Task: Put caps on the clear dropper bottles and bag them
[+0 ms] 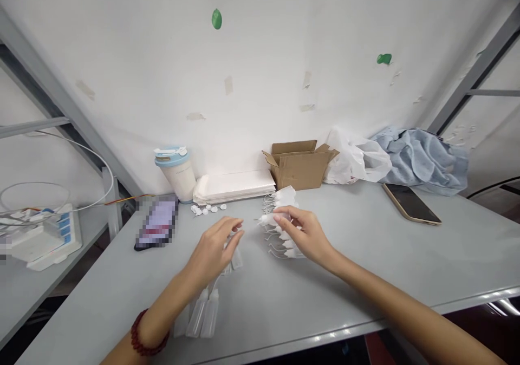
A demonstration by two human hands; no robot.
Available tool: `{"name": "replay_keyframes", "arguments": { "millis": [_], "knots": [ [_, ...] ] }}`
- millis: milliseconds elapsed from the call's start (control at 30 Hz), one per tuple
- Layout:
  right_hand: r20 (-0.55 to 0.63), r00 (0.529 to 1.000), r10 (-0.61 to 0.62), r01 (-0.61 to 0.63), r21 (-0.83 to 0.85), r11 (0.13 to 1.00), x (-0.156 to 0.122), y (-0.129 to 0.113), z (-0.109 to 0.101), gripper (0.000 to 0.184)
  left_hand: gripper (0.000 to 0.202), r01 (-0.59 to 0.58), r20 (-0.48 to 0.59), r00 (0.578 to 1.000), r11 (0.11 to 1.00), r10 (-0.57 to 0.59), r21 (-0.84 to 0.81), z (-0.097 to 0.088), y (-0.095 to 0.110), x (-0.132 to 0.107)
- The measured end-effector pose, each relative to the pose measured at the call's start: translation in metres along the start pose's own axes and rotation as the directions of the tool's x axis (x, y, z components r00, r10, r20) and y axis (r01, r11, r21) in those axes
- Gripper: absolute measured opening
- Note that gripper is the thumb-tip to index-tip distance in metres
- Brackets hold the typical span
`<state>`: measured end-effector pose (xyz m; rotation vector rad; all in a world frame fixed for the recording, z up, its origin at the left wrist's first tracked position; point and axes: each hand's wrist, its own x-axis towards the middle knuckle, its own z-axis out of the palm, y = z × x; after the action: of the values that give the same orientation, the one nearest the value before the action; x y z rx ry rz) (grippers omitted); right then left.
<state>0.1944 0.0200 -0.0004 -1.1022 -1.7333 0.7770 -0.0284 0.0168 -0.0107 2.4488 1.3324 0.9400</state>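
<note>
My right hand [304,232] pinches a small translucent dropper bottle [268,220] with a thin tip pointing left. Under and around it lies a row of similar bottles [290,253], their thin bent tips also turned left. Facing that tip across a short gap is my left hand [217,248], with thumb and fingers curved and slightly apart; nothing shows between them. Nearer the front edge, below my left hand, lie several clear plastic bottles [209,316], some partly hidden by the hand and forearm. Several small white caps [208,209] sit in a loose cluster farther back.
Along the wall stand a lidded cup [176,178], a stack of white envelopes [235,185], an open cardboard box [303,167], a plastic bag [357,159] and blue cloth [422,159]. Phones lie left [158,221] and right [412,203]. A power strip [52,238] with cables is far left.
</note>
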Motion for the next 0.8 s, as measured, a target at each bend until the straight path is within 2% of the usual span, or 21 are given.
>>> {"name": "replay_keyframes", "arguments": {
  "millis": [67, 133, 233, 300, 400, 533, 667, 800],
  "knots": [
    [-0.046, 0.994, -0.096, 0.088, -0.152, 0.984, 0.005, 0.004, -0.007, 0.026, 0.020, 0.078, -0.013, 0.997, 0.995, -0.077, 0.056, -0.004, -0.012, 0.004],
    [0.002, 0.992, -0.129, 0.123, -0.323, 0.939, 0.010, 0.009, -0.013, 0.025, 0.021, 0.128, -0.027, 0.992, 0.984, -0.126, 0.120, -0.007, -0.025, 0.006],
    [0.136, 0.988, -0.067, 0.132, -0.556, 0.821, 0.014, 0.014, -0.019, 0.021, 0.024, 0.180, -0.034, 0.984, 0.965, -0.176, 0.193, -0.008, -0.044, 0.008],
    [0.189, 0.982, -0.015, 0.137, -0.652, 0.746, 0.015, 0.014, -0.021, 0.018, 0.026, 0.204, -0.034, 0.979, 0.954, -0.201, 0.222, -0.005, -0.056, 0.009],
    [0.217, 0.976, 0.027, 0.144, -0.730, 0.668, 0.015, 0.014, -0.023, 0.017, 0.031, 0.220, -0.021, 0.975, 0.948, -0.221, 0.230, 0.000, -0.071, 0.008],
    [0.230, 0.972, 0.045, 0.155, -0.775, 0.612, 0.014, 0.012, -0.025, 0.017, 0.039, 0.155, 0.046, 0.985, 0.964, -0.168, 0.216, 0.004, -0.082, 0.009],
    [0.222, 0.974, 0.046, 0.153, -0.795, 0.587, 0.013, 0.010, -0.027, 0.016, 0.046, 0.112, 0.135, 0.981, 0.975, -0.139, 0.192, 0.007, -0.087, 0.013],
    [0.225, 0.974, 0.029, 0.166, -0.793, 0.587, 0.012, 0.009, -0.026, 0.016, 0.046, 0.110, 0.152, 0.978, 0.974, -0.141, 0.199, 0.011, -0.093, 0.016]
  ]
}}
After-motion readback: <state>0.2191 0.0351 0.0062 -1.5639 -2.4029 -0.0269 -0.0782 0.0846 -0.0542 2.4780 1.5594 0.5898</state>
